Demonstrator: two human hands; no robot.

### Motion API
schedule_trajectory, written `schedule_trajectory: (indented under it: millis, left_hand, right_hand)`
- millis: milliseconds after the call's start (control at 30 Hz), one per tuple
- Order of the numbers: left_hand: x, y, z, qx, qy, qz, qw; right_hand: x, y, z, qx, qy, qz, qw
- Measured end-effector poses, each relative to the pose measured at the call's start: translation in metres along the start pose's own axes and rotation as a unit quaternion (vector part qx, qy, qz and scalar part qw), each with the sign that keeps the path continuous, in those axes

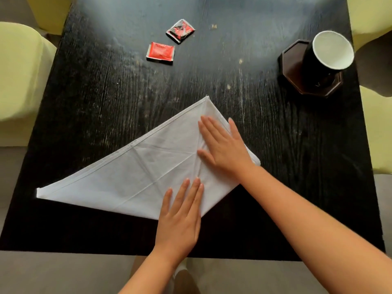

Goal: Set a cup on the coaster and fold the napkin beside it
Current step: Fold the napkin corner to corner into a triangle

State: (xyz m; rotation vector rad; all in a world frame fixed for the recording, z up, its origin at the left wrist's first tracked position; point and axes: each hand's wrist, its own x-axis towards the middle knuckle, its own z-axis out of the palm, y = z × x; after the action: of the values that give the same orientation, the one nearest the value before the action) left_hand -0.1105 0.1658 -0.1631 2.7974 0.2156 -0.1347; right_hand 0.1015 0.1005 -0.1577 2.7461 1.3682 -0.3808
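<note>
Both hands lie flat, fingers straight, on the white napkin (135,172), which is folded into a triangle on the dark surface (106,92). The left hand (180,217) presses its near edge; the right hand (222,149), forearm angled in, presses the fold just beyond it. Well beyond the right hand, a dark cup (326,58) with a white inside stands on the octagonal coaster (292,66). Two sachets (160,53) lie far ahead of the hands.
</note>
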Motion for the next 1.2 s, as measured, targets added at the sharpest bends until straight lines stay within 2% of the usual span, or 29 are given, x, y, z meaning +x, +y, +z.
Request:
schedule_trajectory:
  millis: [200,367,400,567,767,967,1133,1200]
  left_hand:
    - [0.000,0.000,0.000,-0.003,0.001,-0.004,1.000]
    - [0.000,-0.001,0.002,-0.004,0.008,-0.002,1.000]
    - [0.000,-0.001,0.002,-0.003,0.007,-0.001,1.000]
    - [0.000,0.000,0.001,0.001,0.005,-0.007,1.000]
    - [0.001,0.003,-0.005,0.015,-0.006,-0.009,1.000]
    - [0.028,0.019,-0.018,-0.007,0.045,0.001,0.999]
    - [0.073,0.032,-0.002,0.014,-0.009,-0.016,1.000]
    - [0.072,0.029,0.005,0.027,-0.005,-0.022,0.999]
  right_hand:
    - [0.034,0.008,-0.016,-0.031,0.008,0.038,0.999]
    - [-0.012,-0.014,-0.024,0.016,0.133,0.055,0.989]
    - [-0.030,-0.020,-0.019,0.023,0.137,0.047,0.989]
    - [-0.079,-0.041,0.016,0.034,0.025,0.085,0.995]
    - [-0.071,0.023,0.013,0.022,0.037,0.146,0.988]
    - [-0.070,0.021,0.014,0.023,0.039,0.141,0.989]
    - [-0.071,0.023,0.016,0.020,0.037,0.143,0.989]
    - [-0.071,0.023,0.014,0.013,0.030,0.140,0.990]
